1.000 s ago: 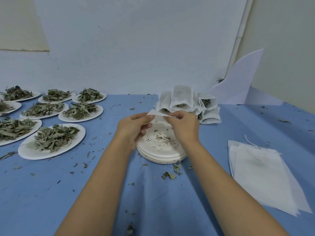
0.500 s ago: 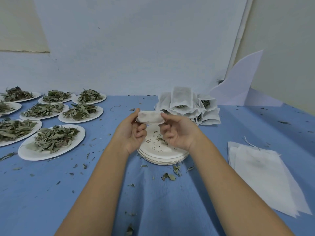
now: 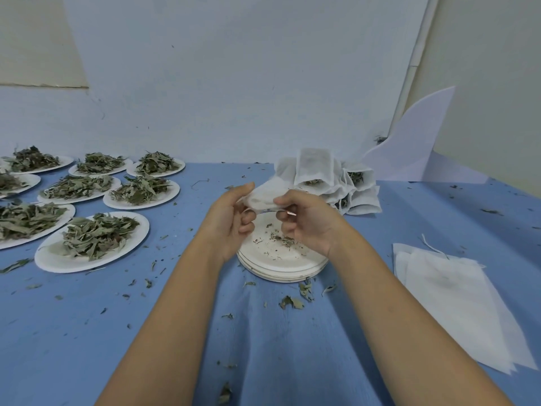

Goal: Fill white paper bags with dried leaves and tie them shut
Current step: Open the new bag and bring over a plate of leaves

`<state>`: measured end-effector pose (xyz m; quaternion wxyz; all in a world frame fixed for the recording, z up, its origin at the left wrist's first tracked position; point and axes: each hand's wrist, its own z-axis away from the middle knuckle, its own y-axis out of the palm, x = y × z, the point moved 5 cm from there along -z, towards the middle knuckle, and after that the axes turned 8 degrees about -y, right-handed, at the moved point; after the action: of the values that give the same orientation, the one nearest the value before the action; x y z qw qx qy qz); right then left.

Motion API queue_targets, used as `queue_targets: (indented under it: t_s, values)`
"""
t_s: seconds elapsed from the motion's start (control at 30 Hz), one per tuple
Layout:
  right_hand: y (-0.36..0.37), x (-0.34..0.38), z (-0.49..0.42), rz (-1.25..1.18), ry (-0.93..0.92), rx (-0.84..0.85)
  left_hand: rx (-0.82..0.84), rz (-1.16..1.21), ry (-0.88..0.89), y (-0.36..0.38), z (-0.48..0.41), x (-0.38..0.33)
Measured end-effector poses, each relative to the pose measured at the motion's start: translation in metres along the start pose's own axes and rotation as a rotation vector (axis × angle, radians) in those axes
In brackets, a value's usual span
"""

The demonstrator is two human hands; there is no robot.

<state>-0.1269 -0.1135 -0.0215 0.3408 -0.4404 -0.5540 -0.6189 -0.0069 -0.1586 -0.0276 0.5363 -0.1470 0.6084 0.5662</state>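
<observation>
Both hands meet over the middle of the blue table (image 3: 87,332), holding one small white paper bag (image 3: 265,194) between them. The left hand (image 3: 231,221) pinches the bag's left end between thumb and forefinger, its other fingers curled loosely into the palm. The right hand (image 3: 310,224) grips the right end with thumb and bent fingers closed tight on the paper. The bag is crumpled and lies roughly level, spanning the narrow gap between the two grips. It hangs above the far rim of a stack of white paper plates (image 3: 278,269) whose top plate carries only leaf crumbs.

Just behind the bag stands a pile of filled bags (image 3: 316,168). Flat empty bags (image 3: 456,306) lie well apart to the right. To the left, heaps of dried leaves (image 3: 96,235) sit on separate paper plates (image 3: 48,259).
</observation>
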Motion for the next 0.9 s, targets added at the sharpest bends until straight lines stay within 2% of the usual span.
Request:
queue_targets:
  t_s: [0.07,0.13,0.3,0.4,0.5,0.57,0.63,0.73,0.8,0.9]
  values:
    - [-0.001,0.004,-0.002,0.085,-0.083,-0.069,-0.059,-0.139,0.102,0.000,0.001,-0.004]
    - [0.000,0.006,-0.003,0.112,-0.125,-0.070,-0.122,-0.379,0.219,0.003,0.004,-0.008]
    - [0.000,0.005,-0.002,0.156,-0.118,-0.063,-0.299,-0.754,0.503,0.010,0.012,-0.013]
    - [0.000,0.003,-0.002,0.215,-0.133,-0.098,-0.435,-0.845,0.573,0.009,0.013,-0.014]
    - [0.002,0.002,-0.002,0.373,-0.186,-0.143,-0.490,-0.890,0.641,0.009,0.015,-0.016]
    - [-0.003,0.009,-0.002,0.555,-0.329,-0.264,-0.503,-0.986,0.677,0.011,0.016,-0.014]
    - [-0.005,0.019,0.003,0.791,-0.573,-0.370,-0.530,-1.085,0.691,0.012,0.018,-0.014]
    - [0.000,0.022,0.009,1.023,-0.758,-0.352,-0.634,-1.230,0.687,0.008,0.022,-0.020]
    - [0.006,0.018,0.010,1.067,-0.794,-0.348,-0.662,-1.253,0.687,0.006,0.023,-0.024]
    - [0.010,0.014,0.009,1.023,-0.822,-0.353,-0.610,-1.233,0.705,0.009,0.023,-0.022]
